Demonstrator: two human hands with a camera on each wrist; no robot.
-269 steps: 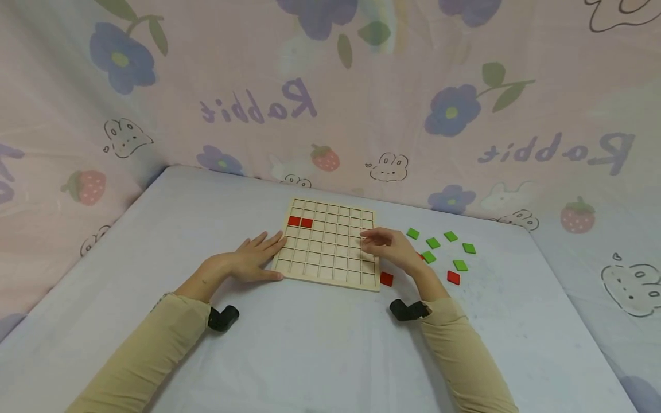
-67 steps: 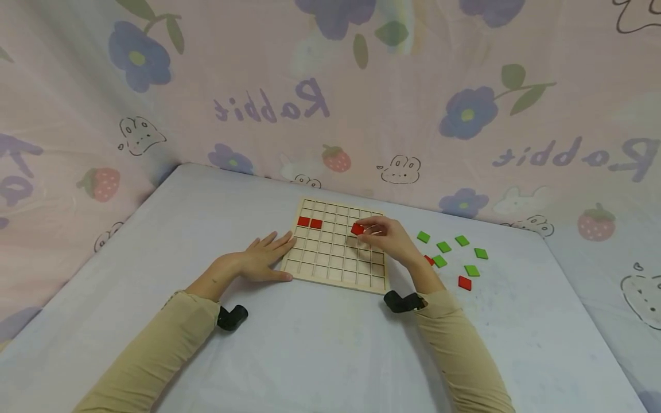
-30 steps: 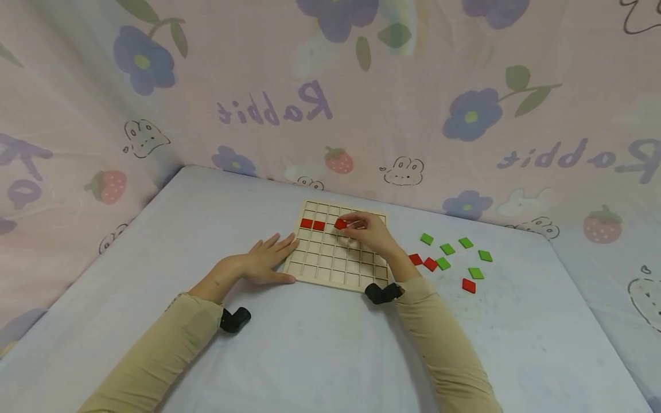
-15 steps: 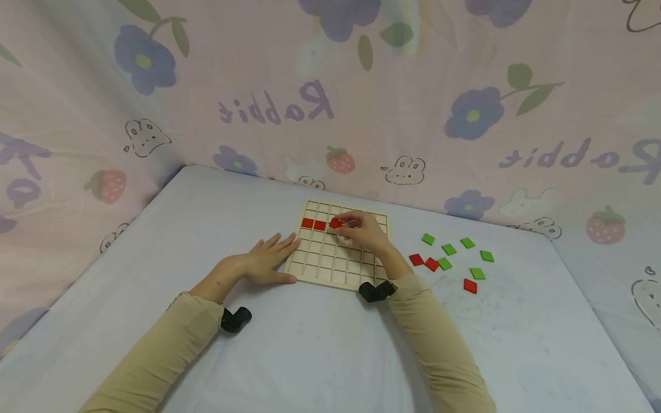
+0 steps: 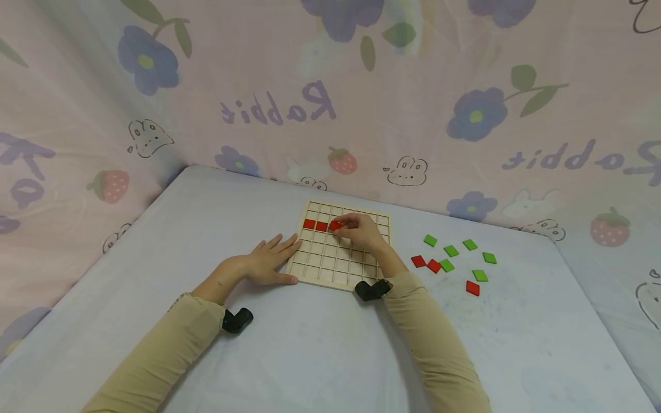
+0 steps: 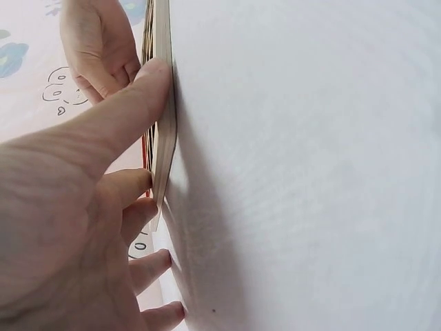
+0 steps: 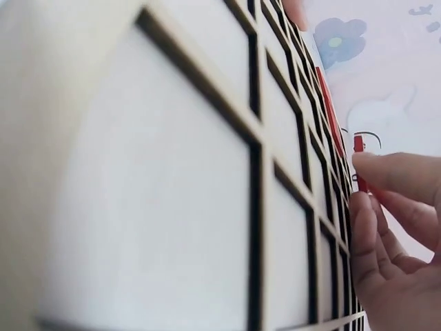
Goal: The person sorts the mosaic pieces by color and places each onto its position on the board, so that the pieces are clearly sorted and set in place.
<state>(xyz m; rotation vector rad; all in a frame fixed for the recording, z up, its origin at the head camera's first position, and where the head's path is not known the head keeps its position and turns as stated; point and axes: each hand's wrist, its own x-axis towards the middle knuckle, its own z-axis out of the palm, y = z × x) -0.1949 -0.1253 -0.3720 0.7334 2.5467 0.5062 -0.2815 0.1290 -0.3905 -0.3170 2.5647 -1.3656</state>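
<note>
Red is the tile [image 5: 334, 226] pinched by the right hand [image 5: 363, 232]. The board [image 5: 327, 262] is touched by the spread left hand [image 5: 265, 266].

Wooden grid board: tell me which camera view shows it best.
The head view: it shows the wooden grid board from above, nearly whole, though the right hand and left hand cover parts. The left wrist view shows it almost edge-on, mainly its side. The right wrist view shows its grid close up, steeply slanted.
</note>
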